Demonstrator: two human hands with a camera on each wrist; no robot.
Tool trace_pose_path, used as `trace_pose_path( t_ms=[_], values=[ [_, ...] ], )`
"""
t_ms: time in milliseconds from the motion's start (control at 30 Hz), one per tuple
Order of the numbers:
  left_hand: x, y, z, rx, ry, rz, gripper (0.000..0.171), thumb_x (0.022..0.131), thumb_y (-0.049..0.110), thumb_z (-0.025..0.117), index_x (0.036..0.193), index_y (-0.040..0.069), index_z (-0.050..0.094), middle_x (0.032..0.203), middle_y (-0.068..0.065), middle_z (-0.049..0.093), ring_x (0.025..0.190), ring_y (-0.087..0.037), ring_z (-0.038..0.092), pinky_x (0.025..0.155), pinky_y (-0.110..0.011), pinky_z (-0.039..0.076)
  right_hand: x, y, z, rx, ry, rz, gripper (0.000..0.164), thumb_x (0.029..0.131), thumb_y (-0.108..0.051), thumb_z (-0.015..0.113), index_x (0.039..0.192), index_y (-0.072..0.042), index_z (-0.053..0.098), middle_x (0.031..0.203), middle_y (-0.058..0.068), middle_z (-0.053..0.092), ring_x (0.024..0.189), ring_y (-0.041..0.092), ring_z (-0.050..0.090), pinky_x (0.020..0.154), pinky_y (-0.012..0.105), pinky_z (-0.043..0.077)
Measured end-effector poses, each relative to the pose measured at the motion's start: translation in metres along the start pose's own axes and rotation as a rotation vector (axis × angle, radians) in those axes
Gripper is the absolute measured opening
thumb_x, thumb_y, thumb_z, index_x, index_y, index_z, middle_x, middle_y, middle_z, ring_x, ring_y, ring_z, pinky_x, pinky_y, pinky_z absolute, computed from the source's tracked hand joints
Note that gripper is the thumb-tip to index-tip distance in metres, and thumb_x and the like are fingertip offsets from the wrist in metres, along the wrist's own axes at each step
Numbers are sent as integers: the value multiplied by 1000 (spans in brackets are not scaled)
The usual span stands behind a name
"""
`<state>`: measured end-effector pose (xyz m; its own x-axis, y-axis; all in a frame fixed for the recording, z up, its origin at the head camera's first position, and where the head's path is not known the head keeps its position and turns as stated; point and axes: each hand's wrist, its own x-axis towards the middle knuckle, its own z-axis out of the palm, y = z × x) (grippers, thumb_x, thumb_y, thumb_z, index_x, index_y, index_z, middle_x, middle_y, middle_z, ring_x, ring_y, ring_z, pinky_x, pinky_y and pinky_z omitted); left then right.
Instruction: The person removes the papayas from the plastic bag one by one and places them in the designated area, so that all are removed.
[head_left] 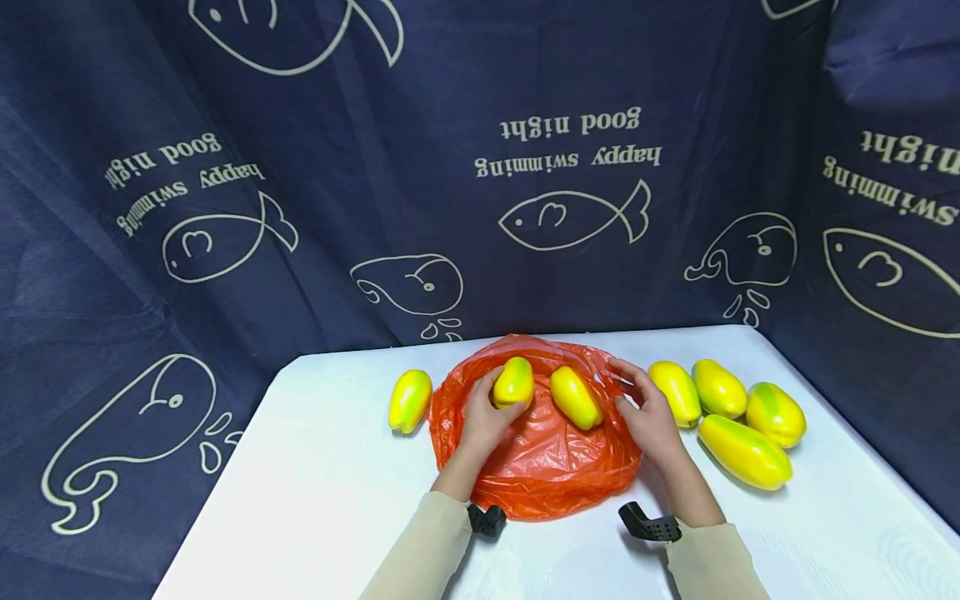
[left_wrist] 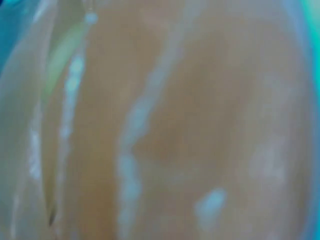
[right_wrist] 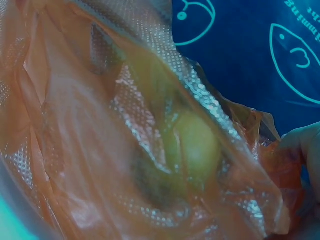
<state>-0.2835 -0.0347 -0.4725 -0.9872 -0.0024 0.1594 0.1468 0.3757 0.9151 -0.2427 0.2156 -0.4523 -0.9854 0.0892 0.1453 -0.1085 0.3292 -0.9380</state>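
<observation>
A red plastic bag [head_left: 540, 454] lies spread with its mouth open on the white table. My left hand [head_left: 486, 421] reaches into it and grips a yellow-green fruit [head_left: 514, 382], shaped like a small papaya, between thumb and fingers. Beside that, a second such fruit [head_left: 576, 398] lies inside the bag. My right hand [head_left: 651, 417] holds the bag's right edge, its thumb and fingers bent around the plastic. Up close in the right wrist view, a fruit [right_wrist: 195, 145] shows dimly through the bag. Blurred plastic [left_wrist: 200, 120] fills the left wrist view, hiding the left hand there.
One yellow-green fruit [head_left: 410, 401] lies left of the bag. Several more, among them a longer one [head_left: 745, 452], sit grouped to the right of my right hand. Dark blue cloth [head_left: 570, 283] printed with fish hangs behind the white table [head_left: 300, 483] and along its sides.
</observation>
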Motion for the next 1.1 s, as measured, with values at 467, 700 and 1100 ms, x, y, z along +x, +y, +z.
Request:
trace_pose_path(
  t_ms=[467,700,1100],
  values=[
    [-6,11,-16,-9,20,61,69,83,13,80,145,17,50,139,-8,54,123,-28,54,109,-46,48,0,0,-1,2,-13,-8,62,97,3,47,154,-22,38,156,8,43,142,33,42,114,52,40],
    [-8,10,-26,-42,23,51,69,83,13,79,145,18,50,141,-7,52,126,-28,52,110,-46,47,1,1,-1,3,-10,10,62,96,3,46,153,-21,38,156,10,43,143,35,40,114,52,40],
    [-8,8,-51,-40,76,62,70,84,12,79,146,20,49,146,-7,51,134,-28,49,115,-47,42,1,3,-1,13,-19,-8,61,96,5,46,153,-17,38,155,11,42,143,35,41,114,52,39]
  ],
)
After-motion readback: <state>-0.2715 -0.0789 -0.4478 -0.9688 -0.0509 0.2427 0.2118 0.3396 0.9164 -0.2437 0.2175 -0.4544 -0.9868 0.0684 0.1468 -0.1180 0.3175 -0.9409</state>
